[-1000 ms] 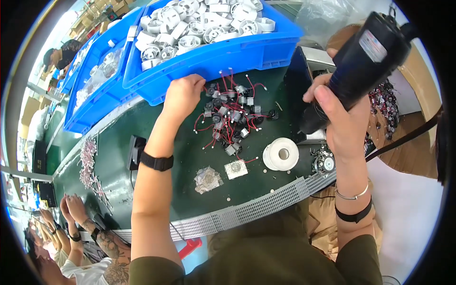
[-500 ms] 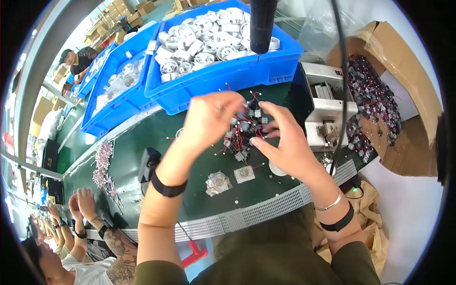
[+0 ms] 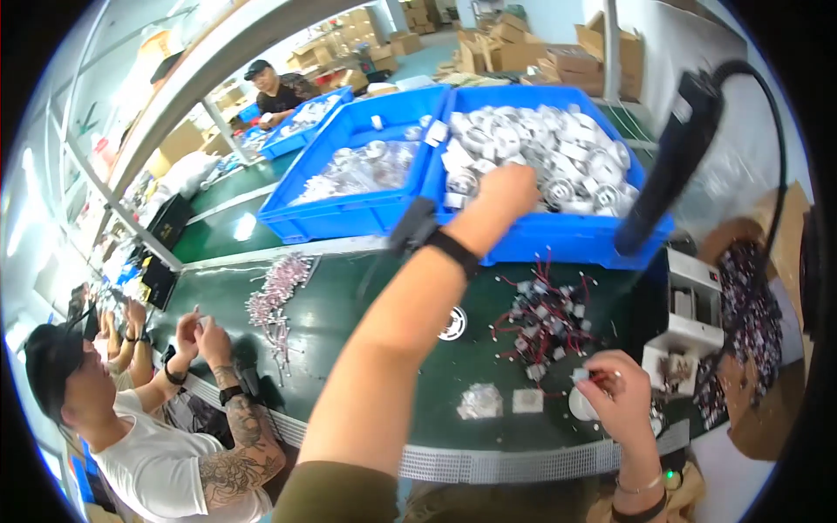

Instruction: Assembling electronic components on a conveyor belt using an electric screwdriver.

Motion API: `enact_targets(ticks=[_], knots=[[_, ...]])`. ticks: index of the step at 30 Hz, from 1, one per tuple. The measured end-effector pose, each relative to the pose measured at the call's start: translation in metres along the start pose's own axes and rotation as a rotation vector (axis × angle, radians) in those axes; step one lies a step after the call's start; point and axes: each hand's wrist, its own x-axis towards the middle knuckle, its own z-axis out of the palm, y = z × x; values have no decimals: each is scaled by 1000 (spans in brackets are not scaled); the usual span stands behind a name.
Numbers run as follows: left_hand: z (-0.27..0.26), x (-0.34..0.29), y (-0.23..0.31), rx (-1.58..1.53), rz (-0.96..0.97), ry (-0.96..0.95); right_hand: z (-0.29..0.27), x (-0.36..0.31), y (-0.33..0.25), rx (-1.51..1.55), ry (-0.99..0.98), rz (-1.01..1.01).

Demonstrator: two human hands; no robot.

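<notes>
My left hand reaches over the near wall of a blue bin and touches the white round plastic housings heaped inside. Its fingers point away from me and are hidden, so I cannot see whether they grip a housing. Low on the right, my right hand is closed, pinching a small grey block with red wires between thumb and fingers. Just left of it lies a tangled pile of similar wired blocks on the green table. A white disc sits partly under my right hand.
A white ring lies by my left forearm. Pink-white wire leads are farther left. A machine and a carton of wired parts stand right. A black tool hangs overhead. A co-worker sits at left.
My left hand has gone from the wired pile up into the bin of housings. My right hand has drawn back from the pile with a grey block. The view has shifted left and up.
</notes>
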Motion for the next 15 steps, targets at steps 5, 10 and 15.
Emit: enact_targets(ticks=[5,10,15], knots=[[5,24,-6,38,-119,-173,-6,-3,1,70,41,38],[-1,22,-26,14,-25,51,-17,-10,13,116,74,14],[-56,-59,-6,-734,17,249,-25,-23,19,93,132,-151]])
